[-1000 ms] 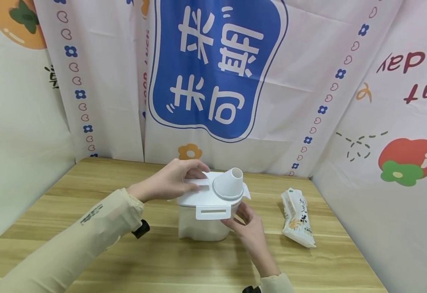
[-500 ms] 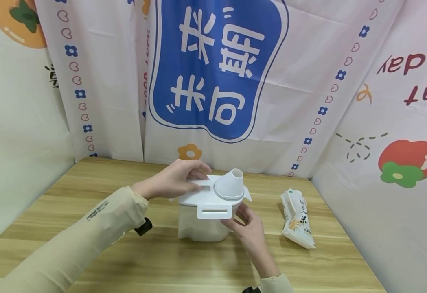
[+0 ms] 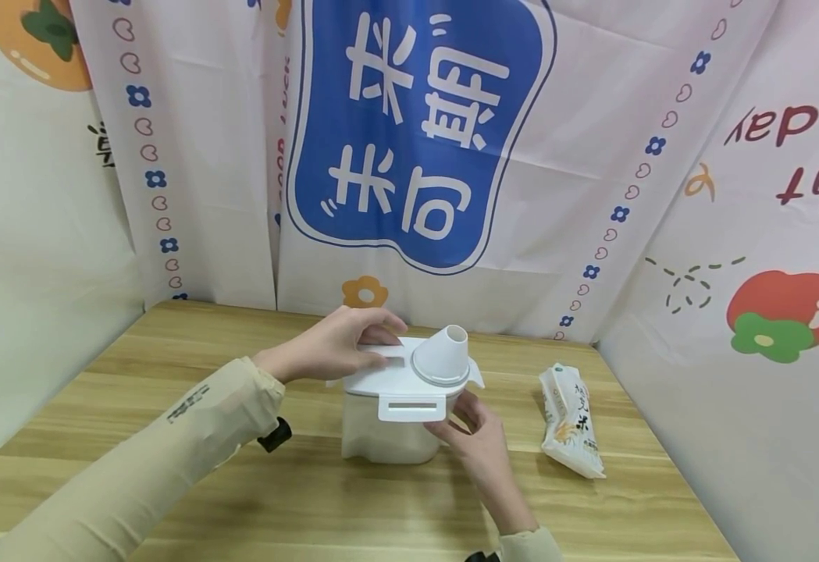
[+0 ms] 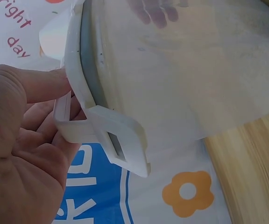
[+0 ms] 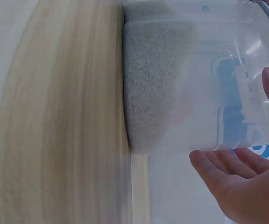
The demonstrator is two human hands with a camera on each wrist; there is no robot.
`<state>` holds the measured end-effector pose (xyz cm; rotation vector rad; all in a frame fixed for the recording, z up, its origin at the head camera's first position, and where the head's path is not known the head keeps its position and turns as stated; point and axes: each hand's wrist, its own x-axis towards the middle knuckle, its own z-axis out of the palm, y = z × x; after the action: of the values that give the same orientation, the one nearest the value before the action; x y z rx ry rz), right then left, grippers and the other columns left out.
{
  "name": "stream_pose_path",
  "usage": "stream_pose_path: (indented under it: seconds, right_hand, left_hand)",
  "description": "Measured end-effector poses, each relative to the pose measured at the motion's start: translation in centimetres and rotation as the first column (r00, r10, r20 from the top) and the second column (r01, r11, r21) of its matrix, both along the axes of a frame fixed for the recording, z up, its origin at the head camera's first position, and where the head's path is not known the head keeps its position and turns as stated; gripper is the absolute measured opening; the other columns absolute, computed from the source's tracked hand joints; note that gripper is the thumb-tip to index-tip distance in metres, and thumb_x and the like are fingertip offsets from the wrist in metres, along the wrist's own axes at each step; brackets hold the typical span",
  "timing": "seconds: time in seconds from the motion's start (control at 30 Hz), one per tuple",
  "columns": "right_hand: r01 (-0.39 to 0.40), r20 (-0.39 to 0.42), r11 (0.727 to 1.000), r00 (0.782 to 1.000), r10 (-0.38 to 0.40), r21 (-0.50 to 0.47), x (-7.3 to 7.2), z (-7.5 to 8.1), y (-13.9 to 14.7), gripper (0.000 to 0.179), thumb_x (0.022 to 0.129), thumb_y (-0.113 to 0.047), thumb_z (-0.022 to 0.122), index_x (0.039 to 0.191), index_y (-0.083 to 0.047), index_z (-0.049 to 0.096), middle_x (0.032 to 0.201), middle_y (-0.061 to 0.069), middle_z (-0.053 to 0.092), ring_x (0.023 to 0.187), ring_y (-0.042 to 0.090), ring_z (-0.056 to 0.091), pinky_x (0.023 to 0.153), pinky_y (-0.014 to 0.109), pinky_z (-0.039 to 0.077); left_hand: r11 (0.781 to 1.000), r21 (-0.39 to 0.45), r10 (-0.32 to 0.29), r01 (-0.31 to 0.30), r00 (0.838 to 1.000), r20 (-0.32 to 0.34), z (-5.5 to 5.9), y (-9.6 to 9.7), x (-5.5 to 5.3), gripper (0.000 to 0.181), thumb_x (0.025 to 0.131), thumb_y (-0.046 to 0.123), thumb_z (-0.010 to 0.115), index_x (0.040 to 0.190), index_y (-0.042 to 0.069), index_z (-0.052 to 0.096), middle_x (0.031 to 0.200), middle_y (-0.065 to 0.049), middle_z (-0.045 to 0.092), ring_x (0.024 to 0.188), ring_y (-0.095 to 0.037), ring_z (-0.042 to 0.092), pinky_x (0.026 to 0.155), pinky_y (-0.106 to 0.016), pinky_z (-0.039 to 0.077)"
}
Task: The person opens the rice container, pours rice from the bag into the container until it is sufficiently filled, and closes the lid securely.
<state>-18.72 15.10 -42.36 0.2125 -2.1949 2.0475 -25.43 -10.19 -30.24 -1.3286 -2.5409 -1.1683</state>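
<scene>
A translucent rice container (image 3: 388,437) stands upright on the table. Grains of rice (image 5: 148,79) show through its wall, filling the lower part. On top sits a white lid (image 3: 395,382) with a cone-shaped cap (image 3: 444,355) and a side latch (image 3: 411,407) that sticks outward. My left hand (image 3: 339,343) grips the lid's handle (image 4: 74,131), its thumb on the lid and its other fingers curled by the handle. My right hand (image 3: 475,437) holds the container's right side, thumb on the near face and fingers around the corner.
A white printed bag (image 3: 572,419) lies on the wooden table (image 3: 297,499) to the right of the container. Printed cloth (image 3: 564,156) hangs behind the table and along both sides.
My left hand and forearm have shifted slightly to the right, with the lid moving very little. The right hand keeps its place on the container, and the bag lies still.
</scene>
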Motion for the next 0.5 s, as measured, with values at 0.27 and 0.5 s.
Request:
stream_pose_path:
  seconds: [0.27,0.5]
  right_hand:
    - [0.004,0.002,1.000,1.000,-0.004,0.008,0.03,0.05,0.02,0.070,0.076,-0.018,0.087,0.138,-0.009,0.055,0.134,0.008,0.057,0.125,0.025,0.050,0.101,0.036,0.046]
    - [0.004,0.007,1.000,1.000,-0.004,0.008,-0.01,0.06,0.02,0.070,0.076,-0.018,0.087,0.137,-0.010,0.055,0.134,0.007,0.057,0.125,0.025,0.051,0.101,0.035,0.046]
  left_hand:
    - [1.000,-0.010,-0.026,0.026,1.000,0.007,0.07,-0.20,-0.44,0.044,0.082,-0.008,0.075,0.123,0.003,0.063,0.113,-0.005,0.070,0.105,-0.013,0.065,0.095,-0.034,0.051]
    - [0.999,-0.010,-0.037,0.037,0.999,0.008,-0.03,-0.35,-0.82,0.040,0.082,-0.007,0.075,0.120,0.001,0.064,0.110,-0.005,0.071,0.104,-0.013,0.066,0.092,-0.030,0.052]
